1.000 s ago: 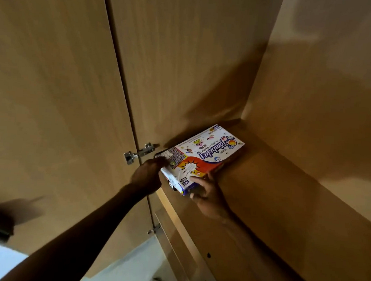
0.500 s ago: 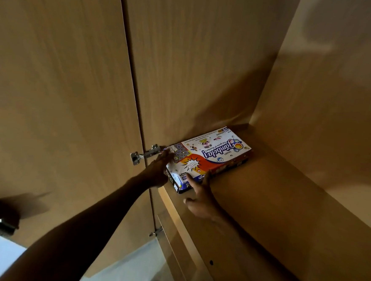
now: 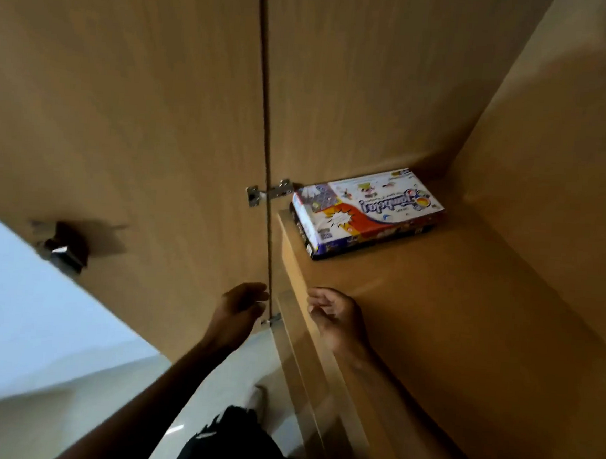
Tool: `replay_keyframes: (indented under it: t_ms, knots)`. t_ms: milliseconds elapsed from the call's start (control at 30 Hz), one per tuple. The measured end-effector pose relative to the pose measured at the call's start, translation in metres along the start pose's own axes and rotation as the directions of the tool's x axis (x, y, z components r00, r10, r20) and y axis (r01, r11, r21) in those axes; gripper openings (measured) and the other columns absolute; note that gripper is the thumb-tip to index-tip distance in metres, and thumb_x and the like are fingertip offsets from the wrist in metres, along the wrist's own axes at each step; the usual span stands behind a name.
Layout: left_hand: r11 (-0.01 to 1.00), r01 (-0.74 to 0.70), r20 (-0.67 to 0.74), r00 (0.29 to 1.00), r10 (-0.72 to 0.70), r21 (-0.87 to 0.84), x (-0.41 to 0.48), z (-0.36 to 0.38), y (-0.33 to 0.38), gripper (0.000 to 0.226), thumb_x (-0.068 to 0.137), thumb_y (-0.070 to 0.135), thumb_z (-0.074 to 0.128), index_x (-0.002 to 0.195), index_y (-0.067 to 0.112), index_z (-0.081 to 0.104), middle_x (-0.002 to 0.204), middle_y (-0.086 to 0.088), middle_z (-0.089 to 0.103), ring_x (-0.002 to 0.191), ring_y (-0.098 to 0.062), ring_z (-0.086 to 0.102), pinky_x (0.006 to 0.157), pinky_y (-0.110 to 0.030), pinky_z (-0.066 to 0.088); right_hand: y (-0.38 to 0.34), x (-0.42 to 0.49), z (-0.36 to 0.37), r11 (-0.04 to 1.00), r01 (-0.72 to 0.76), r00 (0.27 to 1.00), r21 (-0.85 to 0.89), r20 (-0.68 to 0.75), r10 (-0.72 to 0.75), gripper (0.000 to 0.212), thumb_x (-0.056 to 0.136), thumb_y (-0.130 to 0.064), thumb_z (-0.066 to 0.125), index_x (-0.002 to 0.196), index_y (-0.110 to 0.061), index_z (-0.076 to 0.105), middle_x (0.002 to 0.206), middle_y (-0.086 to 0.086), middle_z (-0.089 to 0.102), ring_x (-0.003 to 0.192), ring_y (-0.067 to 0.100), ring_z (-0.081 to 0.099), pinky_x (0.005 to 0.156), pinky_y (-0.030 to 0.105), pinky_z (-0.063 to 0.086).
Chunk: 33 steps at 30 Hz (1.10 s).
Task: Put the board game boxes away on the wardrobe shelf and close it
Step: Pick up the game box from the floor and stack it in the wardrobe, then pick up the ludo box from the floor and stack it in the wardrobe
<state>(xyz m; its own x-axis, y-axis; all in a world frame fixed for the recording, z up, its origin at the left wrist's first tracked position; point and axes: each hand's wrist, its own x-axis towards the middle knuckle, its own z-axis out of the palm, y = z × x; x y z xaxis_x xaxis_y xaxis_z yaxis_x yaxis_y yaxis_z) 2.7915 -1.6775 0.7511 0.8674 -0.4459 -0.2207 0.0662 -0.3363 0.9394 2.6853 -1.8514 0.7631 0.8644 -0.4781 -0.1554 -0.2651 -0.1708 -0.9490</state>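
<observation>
I read both hands as raised out front, level with each other, apart with a gap between them. The left hand (image 3: pixel 240 305) shows its back to the camera, fingers loosely curled with tips toward the right hand (image 3: pixel 337 312), holding nothing. The right hand is the same: loose curl, fingertips pointing back at the left, holding nothing. Both wrists look roughly straight. The left forearm (image 3: pixel 162 380) is bare and runs down and left from its hand. The right forearm (image 3: pixel 401 390) is bare, in shadow, and runs down and right from its hand.

Game box (image 3: pixel 367 212) on wooden shelf (image 3: pixel 432 303)
</observation>
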Motion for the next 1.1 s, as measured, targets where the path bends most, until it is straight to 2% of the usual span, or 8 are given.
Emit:
replay_keyframes:
  t_ms: [133,267,567,767,833,900,967,1100]
  knots:
    - [0.984,0.146,-0.093,0.983,-0.156,-0.103,-0.071,-0.03,-0.046,0.037,0.086,-0.007,0.06,0.109,0.022,0.067,0.101,-0.002,0.074,0.096,-0.019,0.068,0.089,-0.032,0.051,0.016,-0.032,0.046,0.997,-0.053,0.989,-0.055,0.132,0.059,0.025,0.088,-0.015,0.062,0.112,-0.016,0.07,0.102,-0.004,0.073,0.097,0.009,0.068,0.082,0.021,0.054]
    - [0.956,0.247,-0.195,0.941,-0.276,-0.158,-0.139,-0.063,-0.077,0.038,0.085,-0.007,0.059,0.106,0.024,0.067,0.099,-0.003,0.075,0.091,-0.018,0.068,0.08,-0.028,0.048,0.026,-0.065,0.099,0.989,-0.072,0.949,-0.128,0.296,0.108,0.023,0.087,-0.018,0.065,0.109,-0.018,0.071,0.1,-0.004,0.074,0.095,0.01,0.069,0.086,0.029,0.057]
    - [0.878,0.295,-0.462,0.762,-0.454,-0.377,-0.28,-0.161,-0.145,0.034,0.088,-0.004,0.058,0.116,0.014,0.065,0.101,-0.004,0.074,0.087,-0.012,0.067,0.066,-0.012,0.046,0.009,-0.15,0.25,0.954,0.058,0.741,-0.293,0.654,0.155,0.02,0.089,-0.018,0.065,0.108,-0.017,0.072,0.102,-0.007,0.074,0.096,0.003,0.068,0.088,0.023,0.055]
    - [0.841,0.259,-0.583,0.623,-0.522,-0.476,-0.384,-0.249,-0.194,0.033,0.089,-0.005,0.057,0.115,0.014,0.065,0.101,-0.004,0.073,0.089,-0.012,0.067,0.069,-0.011,0.05,-0.021,-0.216,0.382,0.917,0.215,0.583,-0.335,0.797,0.154,0.018,0.089,-0.015,0.066,0.105,-0.017,0.072,0.097,-0.001,0.072,0.085,0.003,0.066,0.074,0.008,0.049]
    - [0.833,0.226,-0.628,0.565,-0.535,-0.506,-0.428,-0.279,-0.217,0.032,0.09,-0.004,0.058,0.113,0.017,0.065,0.101,-0.004,0.073,0.093,-0.013,0.068,0.083,-0.02,0.054,-0.029,-0.249,0.434,0.905,0.273,0.512,-0.325,0.846,0.149,0.017,0.089,-0.015,0.066,0.106,-0.016,0.072,0.098,0.001,0.072,0.085,0.005,0.066,0.076,0.012,0.052]
    - [0.825,0.213,-0.67,0.495,-0.553,-0.524,-0.466,-0.301,-0.233,0.031,0.09,-0.002,0.058,0.112,0.02,0.064,0.102,-0.003,0.073,0.098,-0.012,0.068,0.091,-0.027,0.054,-0.036,-0.278,0.477,0.899,0.312,0.442,-0.307,0.884,0.149,0.017,0.089,-0.014,0.067,0.105,-0.014,0.072,0.098,0.005,0.073,0.086,0.011,0.067,0.083,0.024,0.056]
    - [0.806,0.187,-0.712,0.388,-0.586,-0.562,-0.509,-0.317,-0.245,0.03,0.091,0.0,0.058,0.114,0.02,0.063,0.103,-0.001,0.072,0.099,-0.011,0.067,0.089,-0.023,0.053,-0.043,-0.315,0.519,0.889,0.358,0.351,-0.287,0.923,0.157,0.017,0.088,-0.013,0.067,0.104,-0.013,0.072,0.099,0.008,0.074,0.091,0.017,0.069,0.088,0.031,0.056]
    - [0.755,0.094,-0.738,0.163,-0.655,-0.649,-0.575,-0.332,-0.267,0.029,0.092,0.001,0.058,0.117,0.015,0.063,0.103,-0.001,0.071,0.099,-0.011,0.066,0.08,-0.013,0.05,-0.05,-0.379,0.592,0.85,0.47,0.151,-0.239,0.97,0.19,0.019,0.089,-0.012,0.067,0.107,-0.01,0.072,0.1,0.008,0.074,0.094,0.018,0.069,0.091,0.032,0.056]
